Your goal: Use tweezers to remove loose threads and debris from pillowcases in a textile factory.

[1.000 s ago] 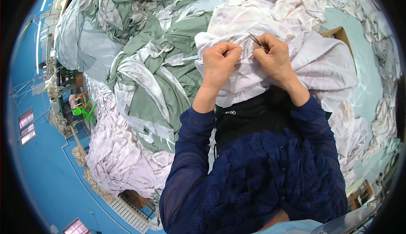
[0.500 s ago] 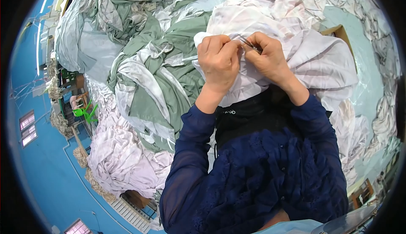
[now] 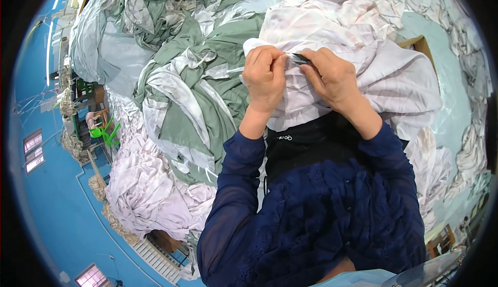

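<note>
Room: a blue expanse (image 3: 57,204) along the left side, wall or floor hard to tell, with bright window panes (image 3: 34,152) in it; a green plastic piece (image 3: 106,134) among clutter there.

Work surface (image 3: 450,113): pale blue-green, glossy, showing at right between piles of cloth. Risk: a smooth top could let loose cloth slide, if a heavy fold is tugged.

Green cloth heap (image 3: 179,131), white-banded, left of the hands, close against the pale cloth. Risk: folds or tapes might tangle, should both be pulled together.

Pale lilac heap (image 3: 150,199), lower left, loosely bunched.

Pale cloth (image 3: 386,69), one, whitish: draped before the person, reaching the black apron (image 3: 306,149), its worked part between the hands. Risk: its weight hanging off could drag the edge from the pinch.

Cardboard flap (image 3: 428,51), brown, beyond the pale cloth; a possible snag.

Right hand (image 3: 334,77): curled around the bladed tool. Left hand (image 3: 264,74): narrow, thumb to finger, gripping a bit of pale cloth; any thread is too fine to make out.

Bladed tool (image 3: 301,59), small, dark, tip toward the left fingertips. Chief risk: a nicked fabric or finger, from a slip or a fold bunched under the point.
</note>
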Motion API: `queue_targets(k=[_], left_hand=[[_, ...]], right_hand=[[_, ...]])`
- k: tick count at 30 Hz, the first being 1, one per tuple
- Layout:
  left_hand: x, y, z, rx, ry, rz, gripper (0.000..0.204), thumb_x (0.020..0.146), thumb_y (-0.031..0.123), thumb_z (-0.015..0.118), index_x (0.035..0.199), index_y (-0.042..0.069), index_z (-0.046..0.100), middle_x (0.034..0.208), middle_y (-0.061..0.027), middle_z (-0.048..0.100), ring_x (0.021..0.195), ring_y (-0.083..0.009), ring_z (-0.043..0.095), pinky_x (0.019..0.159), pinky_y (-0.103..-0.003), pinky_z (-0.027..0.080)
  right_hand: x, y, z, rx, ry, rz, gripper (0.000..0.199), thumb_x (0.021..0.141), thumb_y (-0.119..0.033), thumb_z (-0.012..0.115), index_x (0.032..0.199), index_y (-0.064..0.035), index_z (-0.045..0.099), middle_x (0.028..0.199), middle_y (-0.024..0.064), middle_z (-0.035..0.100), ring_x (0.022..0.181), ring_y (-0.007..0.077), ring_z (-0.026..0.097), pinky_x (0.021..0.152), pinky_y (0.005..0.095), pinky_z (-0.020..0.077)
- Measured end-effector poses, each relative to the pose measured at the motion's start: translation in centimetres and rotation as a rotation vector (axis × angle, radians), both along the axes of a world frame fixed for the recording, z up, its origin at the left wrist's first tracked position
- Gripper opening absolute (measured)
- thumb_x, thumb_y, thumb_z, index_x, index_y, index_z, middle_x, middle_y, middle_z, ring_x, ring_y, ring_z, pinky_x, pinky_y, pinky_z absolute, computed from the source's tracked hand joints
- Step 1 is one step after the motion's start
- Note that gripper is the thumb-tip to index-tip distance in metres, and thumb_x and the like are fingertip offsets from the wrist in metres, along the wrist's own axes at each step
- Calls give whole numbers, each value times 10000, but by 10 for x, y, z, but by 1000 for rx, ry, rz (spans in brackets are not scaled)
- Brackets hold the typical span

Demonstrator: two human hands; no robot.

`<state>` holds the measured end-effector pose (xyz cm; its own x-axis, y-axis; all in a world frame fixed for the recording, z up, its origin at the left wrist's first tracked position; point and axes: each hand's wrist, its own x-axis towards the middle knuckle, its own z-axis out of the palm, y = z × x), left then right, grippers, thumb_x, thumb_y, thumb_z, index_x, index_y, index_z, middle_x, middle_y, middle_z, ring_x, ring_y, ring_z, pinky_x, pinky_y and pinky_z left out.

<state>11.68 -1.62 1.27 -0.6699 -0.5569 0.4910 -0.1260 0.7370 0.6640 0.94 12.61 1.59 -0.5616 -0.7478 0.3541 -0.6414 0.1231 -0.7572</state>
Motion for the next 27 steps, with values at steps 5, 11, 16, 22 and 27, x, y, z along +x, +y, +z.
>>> queue_targets(k=[5, 11, 16, 22, 27], left_hand=[[0, 1, 0, 39, 30, -13, 98, 772, -24, 705, 790, 27, 623, 820, -98, 649, 773, -289, 606, 697, -380, 481], [1, 5, 2, 36, 29, -14, 110, 769, -33, 704, 787, 33, 617, 813, -94, 645, 774, -287, 601, 696, -378, 479], [2, 5, 0, 29, 30, -16, 120, 767, -36, 707, 790, 36, 614, 819, -92, 645, 782, -288, 600, 701, -376, 477], [4, 2, -3, 1, 26, -32, 69, 828, -25, 706, 837, 8, 647, 859, -84, 657, 742, -203, 603, 652, -299, 478], [3, 4, -1, 81, 58, 9, 99, 783, -28, 712, 821, 30, 642, 833, -91, 652, 775, -277, 597, 689, -370, 476]], right_hand=[[3, -4, 2, 15, 132, -22, 236, 850, -106, 722, 1081, -99, 676, 820, 82, 618, 661, 282, 623, 569, 366, 487], [4, -6, 1, 16, 179, -27, 229, 843, -107, 725, 1068, -101, 681, 809, 70, 612, 661, 268, 626, 565, 363, 491], [6, -7, 0, 34, 209, -38, 226, 843, -118, 727, 1064, -105, 683, 803, 59, 612, 661, 255, 629, 559, 356, 493], [5, -5, -1, 31, 191, -36, 212, 846, -117, 724, 1054, -101, 685, 794, 60, 612, 650, 260, 622, 555, 356, 487], [3, -3, -2, -16, 83, -61, 189, 869, -94, 707, 1054, -66, 682, 813, 91, 631, 642, 270, 618, 573, 344, 488]])
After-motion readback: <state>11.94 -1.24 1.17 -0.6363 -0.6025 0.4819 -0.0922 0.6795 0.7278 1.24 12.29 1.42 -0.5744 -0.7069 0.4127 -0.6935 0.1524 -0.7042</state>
